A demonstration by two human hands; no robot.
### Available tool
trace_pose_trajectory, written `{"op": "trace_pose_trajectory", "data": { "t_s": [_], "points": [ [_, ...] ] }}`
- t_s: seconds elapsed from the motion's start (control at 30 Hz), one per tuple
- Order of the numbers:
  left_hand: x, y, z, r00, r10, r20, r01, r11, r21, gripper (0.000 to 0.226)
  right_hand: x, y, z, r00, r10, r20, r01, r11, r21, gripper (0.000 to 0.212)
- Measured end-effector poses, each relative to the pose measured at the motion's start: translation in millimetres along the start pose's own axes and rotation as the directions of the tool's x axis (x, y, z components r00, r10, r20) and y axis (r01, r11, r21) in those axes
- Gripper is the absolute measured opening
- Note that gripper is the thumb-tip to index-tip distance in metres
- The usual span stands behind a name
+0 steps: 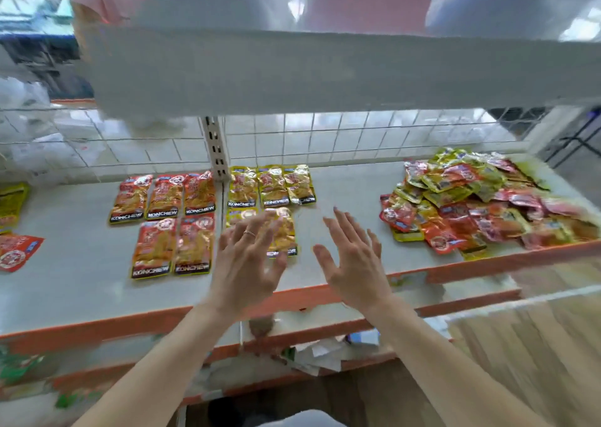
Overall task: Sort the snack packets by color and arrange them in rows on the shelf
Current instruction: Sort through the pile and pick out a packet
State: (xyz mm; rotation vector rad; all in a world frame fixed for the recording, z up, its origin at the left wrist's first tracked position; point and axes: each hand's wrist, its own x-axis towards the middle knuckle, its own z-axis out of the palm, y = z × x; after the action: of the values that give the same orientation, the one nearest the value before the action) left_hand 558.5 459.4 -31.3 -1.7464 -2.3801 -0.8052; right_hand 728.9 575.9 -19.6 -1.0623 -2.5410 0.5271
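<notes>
Both hands are held over the white shelf (81,280), and each has its fingers straight and spread wide, with nothing in them. The left hand (247,264), with a ring (249,233) on 1 finger, is in front of the yellow packets (271,185): 3 lie in the back row and 2 in the front row, and the fingers cover part of these 2. I cannot tell if they touch them. The right hand (353,264) is over bare shelf, between the yellow packets and the mixed pile (481,198) of red and yellow packets on the right, apart from both. Left of the yellow ones lie the red packets (166,198), 3 behind and 2 in front.
</notes>
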Motion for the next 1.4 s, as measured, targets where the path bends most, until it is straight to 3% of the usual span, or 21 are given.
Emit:
{"op": "trace_pose_trajectory", "data": {
  "t_s": [0.27,0.5,0.77,1.03,1.4],
  "points": [
    [28,151,62,0.992,0.103,0.078,-0.102,0.995,-0.022,0.059,-53,114,-85,0.991,0.101,-0.083,-0.097,0.994,0.052,0.063],
    [48,225,101,0.973,0.201,0.118,-0.193,0.978,-0.079,0.058,-85,179,-128,0.956,0.231,-0.178,-0.227,0.973,0.044,0.057],
    [70,251,137,0.930,0.330,0.160,-0.295,0.933,-0.206,0.055,-89,218,-138,0.919,0.363,-0.155,-0.359,0.932,0.052,0.062],
    [109,259,166,0.898,0.408,0.164,-0.359,0.896,-0.260,0.050,-82,241,-145,0.867,0.458,-0.195,-0.459,0.887,0.044,0.050],
    [134,245,179,0.929,0.329,0.169,-0.295,0.935,-0.199,0.051,-28,278,-144,0.943,0.332,-0.038,-0.333,0.943,-0.026,0.064]
  ]
}}
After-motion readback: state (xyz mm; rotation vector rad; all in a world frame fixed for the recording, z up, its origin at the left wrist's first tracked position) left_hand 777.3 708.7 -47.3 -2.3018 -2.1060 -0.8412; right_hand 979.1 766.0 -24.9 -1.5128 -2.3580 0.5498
